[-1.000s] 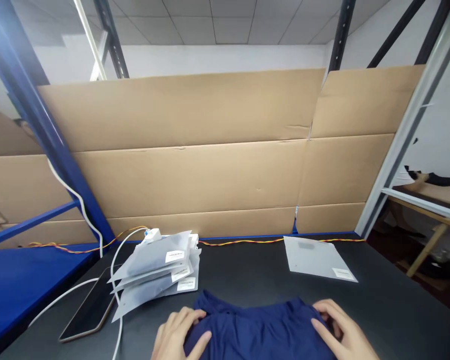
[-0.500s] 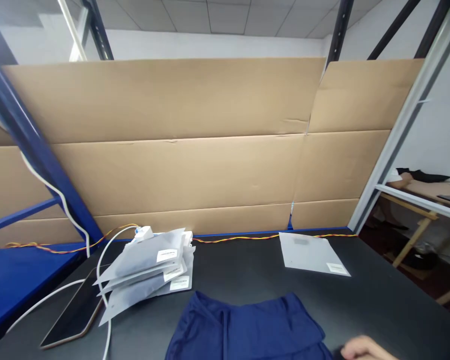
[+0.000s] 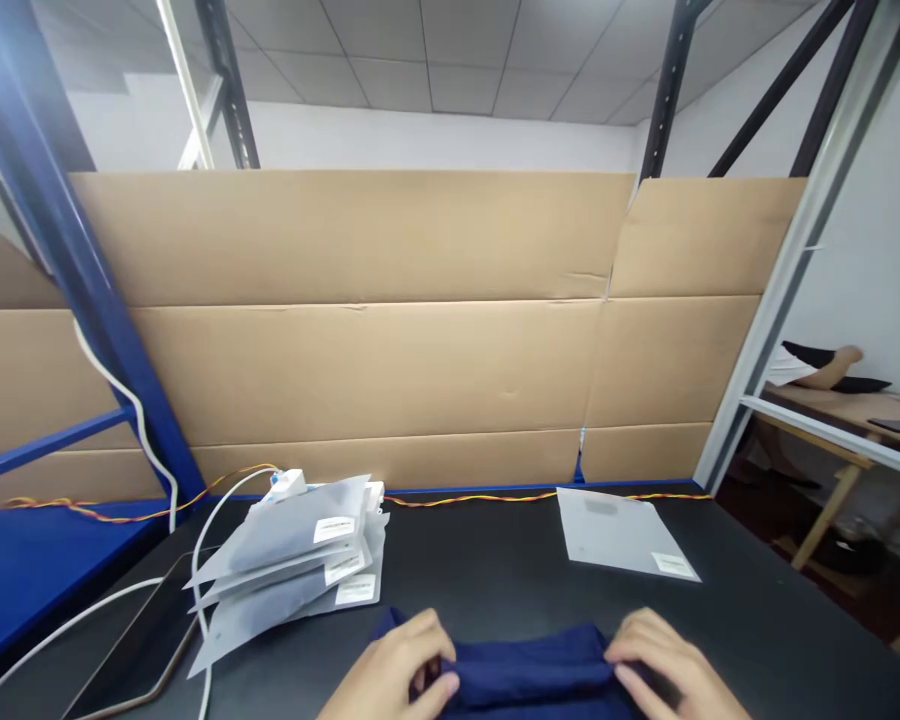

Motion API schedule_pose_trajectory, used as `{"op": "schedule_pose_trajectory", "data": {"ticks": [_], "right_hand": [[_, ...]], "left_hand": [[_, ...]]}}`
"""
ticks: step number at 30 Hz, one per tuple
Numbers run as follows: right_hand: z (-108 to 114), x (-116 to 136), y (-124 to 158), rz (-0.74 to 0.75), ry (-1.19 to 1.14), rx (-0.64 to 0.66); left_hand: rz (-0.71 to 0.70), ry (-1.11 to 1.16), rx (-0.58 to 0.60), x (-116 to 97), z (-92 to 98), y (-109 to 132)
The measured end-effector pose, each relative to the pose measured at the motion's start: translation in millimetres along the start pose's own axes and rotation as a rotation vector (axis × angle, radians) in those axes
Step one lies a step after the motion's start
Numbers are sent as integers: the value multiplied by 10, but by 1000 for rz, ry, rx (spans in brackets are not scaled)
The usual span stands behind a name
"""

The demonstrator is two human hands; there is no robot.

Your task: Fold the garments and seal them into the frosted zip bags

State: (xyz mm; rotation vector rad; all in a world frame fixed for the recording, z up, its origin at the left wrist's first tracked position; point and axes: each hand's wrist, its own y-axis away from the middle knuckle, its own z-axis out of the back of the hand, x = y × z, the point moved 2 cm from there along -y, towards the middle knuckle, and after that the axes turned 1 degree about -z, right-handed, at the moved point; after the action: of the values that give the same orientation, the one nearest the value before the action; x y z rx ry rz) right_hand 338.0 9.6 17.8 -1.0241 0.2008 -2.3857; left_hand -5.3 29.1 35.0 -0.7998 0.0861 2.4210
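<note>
A navy blue garment (image 3: pixel 529 668) lies folded over on the black table (image 3: pixel 495 570) at the bottom of the view. My left hand (image 3: pixel 397 672) pinches its left end, fingers curled over the fold. My right hand (image 3: pixel 664 665) grips the right end the same way. Only the far edge of the cloth shows; the rest runs out of frame below.
A stack of grey plastic bags (image 3: pixel 292 560) with white labels lies to the left, and a single flat bag (image 3: pixel 619 533) to the right. A tablet (image 3: pixel 131 650) and white cable (image 3: pixel 202 560) sit at far left. A cardboard wall (image 3: pixel 390 340) backs the table.
Both hands left the cloth half a second ago and are back on it now. The garment, spread flat before, is now folded into a narrower band.
</note>
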Motion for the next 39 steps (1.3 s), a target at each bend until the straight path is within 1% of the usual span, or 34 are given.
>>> {"op": "schedule_pose_trajectory", "data": {"ticks": [3, 4, 5, 6, 7, 9, 12, 15, 18, 20, 23, 25, 29, 34, 39], "right_hand": [[104, -99, -478, -99, -24, -129], [105, -179, -657, -119, -35, -132], [83, -280, -823, -133, -54, -104], [48, -395, -961, -148, -75, -86], [6, -514, -1065, -156, -83, -78], [-73, -736, -1164, -171, -94, -73], [-95, -971, -1131, -186, -106, -58], [-6, -1111, -1062, -207, -103, -37], [72, -1181, -1039, -219, -47, -47], [87, -1164, -1040, -185, 21, -106], [44, -1035, -1047, -114, 83, -190], [-21, -921, -1053, -99, 59, -166], [-133, -762, -1062, -88, -16, -59], [-121, -781, -1070, -122, -84, -51], [-79, -798, -1069, -146, -97, -6]], "left_hand": [[46, 153, -87, 146, 193, -377], [61, 210, -83, 234, 230, -520], [86, 290, -52, 338, 245, -649], [102, 322, -34, 447, 249, -754], [122, 357, -28, 555, 245, -828], [154, 409, -38, 736, 225, -883], [175, 479, -51, 870, 200, -828], [184, 523, -42, 883, 197, -784], [200, 550, -38, 871, 207, -797], [206, 559, -37, 869, 211, -811], [209, 564, -34, 873, 211, -817], [207, 565, -34, 876, 209, -816], [207, 559, -41, 877, 206, -815], [203, 553, -42, 887, 196, -814], [197, 550, -45, 896, 193, -815]]}}
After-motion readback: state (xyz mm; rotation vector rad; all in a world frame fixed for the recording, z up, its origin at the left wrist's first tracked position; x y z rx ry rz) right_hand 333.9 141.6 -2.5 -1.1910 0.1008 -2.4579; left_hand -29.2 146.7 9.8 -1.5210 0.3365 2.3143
